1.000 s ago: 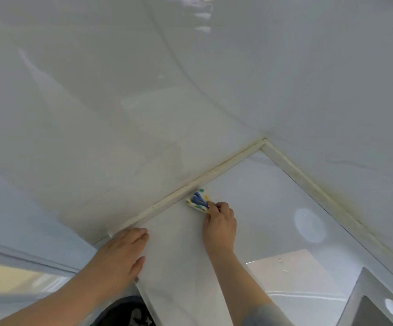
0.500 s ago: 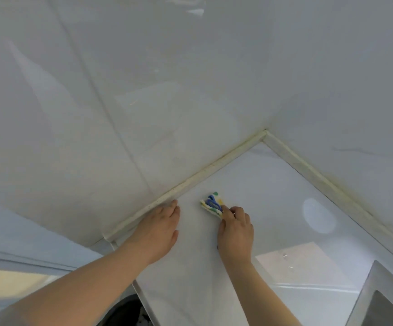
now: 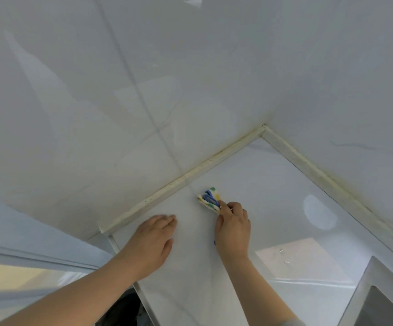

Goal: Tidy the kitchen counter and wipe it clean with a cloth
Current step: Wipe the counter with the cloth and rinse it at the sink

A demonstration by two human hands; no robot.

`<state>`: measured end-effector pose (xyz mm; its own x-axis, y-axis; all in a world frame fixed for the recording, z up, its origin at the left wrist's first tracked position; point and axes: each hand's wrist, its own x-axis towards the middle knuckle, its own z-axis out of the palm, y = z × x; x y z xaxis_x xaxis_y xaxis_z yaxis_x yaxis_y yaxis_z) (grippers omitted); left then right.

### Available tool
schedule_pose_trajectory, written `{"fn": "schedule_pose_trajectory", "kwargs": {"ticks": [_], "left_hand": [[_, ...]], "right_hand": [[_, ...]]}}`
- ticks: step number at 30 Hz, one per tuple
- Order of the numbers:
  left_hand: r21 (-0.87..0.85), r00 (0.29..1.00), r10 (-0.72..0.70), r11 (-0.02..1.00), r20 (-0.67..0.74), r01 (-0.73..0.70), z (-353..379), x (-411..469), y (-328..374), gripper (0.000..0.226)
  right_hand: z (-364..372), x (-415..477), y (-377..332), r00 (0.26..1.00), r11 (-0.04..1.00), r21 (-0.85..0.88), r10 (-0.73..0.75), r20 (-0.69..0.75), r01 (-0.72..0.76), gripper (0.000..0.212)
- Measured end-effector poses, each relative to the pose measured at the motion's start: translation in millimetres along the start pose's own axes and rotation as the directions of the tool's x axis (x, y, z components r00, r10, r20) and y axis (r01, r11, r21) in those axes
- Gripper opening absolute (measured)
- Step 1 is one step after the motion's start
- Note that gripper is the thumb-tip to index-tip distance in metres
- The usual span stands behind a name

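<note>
head view:
right hand (image 3: 233,228): fingers curled on small patterned cloth (image 3: 209,200), pressing it to white counter (image 3: 273,184)
cloth: on counter, near far-left backsplash strip (image 3: 190,174), left of the corner, not touching strip
left hand (image 3: 152,241): flat, palm down, fingers together, holding nothing, left of right hand, apart from cloth
sink (image 3: 378,300): near right corner, well apart from cloth

Free room on the corner counter (image 3: 273,184)

Walls (image 3: 143,90) are closing two sides; the sink (image 3: 378,302) is bounding the right; two hands are occupying the left part.
</note>
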<state>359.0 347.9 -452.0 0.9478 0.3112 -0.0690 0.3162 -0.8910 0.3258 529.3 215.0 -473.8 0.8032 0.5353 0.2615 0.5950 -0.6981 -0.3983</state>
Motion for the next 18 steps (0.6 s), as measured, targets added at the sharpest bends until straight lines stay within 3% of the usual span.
{"fn": "schedule_pose_trajectory", "kwargs": {"ticks": [3, 7, 13, 15, 18], "left_hand": [[-0.1, 0.998, 0.029, 0.994, -0.057, -0.035, -1, -11, -1, 0.041], [-0.291, 0.982, -0.173, 0.946, -0.077, 0.144, -18, -9, 2, 0.013], [-0.313, 0.976, -0.211, 0.932, -0.05, 0.186, -26, -14, -2, 0.027], [-0.277, 0.975, -0.215, 0.942, -0.054, 0.192, -25, -22, -9, 0.024], [-0.141, 0.984, -0.175, 0.975, -0.02, 0.17, -21, -43, -23, 0.042]], "right_hand": [[-2, -2, -2, 1.0, 1.0, 0.012, 0.016, 0.023, -0.017, 0.042], [-3, -7, -2, 0.999, 1.0, 0.019, 0.015, 0.031, -0.015, 0.042], [-5, -17, -4, 0.999, 1.0, 0.028, 0.004, 0.037, -0.005, 0.042], [-5, -17, -5, 0.998, 0.998, 0.053, 0.033, 0.054, -0.036, 0.041], [-1, -13, -15, 0.995, 0.993, 0.089, 0.071, 0.072, -0.077, 0.038]]}}
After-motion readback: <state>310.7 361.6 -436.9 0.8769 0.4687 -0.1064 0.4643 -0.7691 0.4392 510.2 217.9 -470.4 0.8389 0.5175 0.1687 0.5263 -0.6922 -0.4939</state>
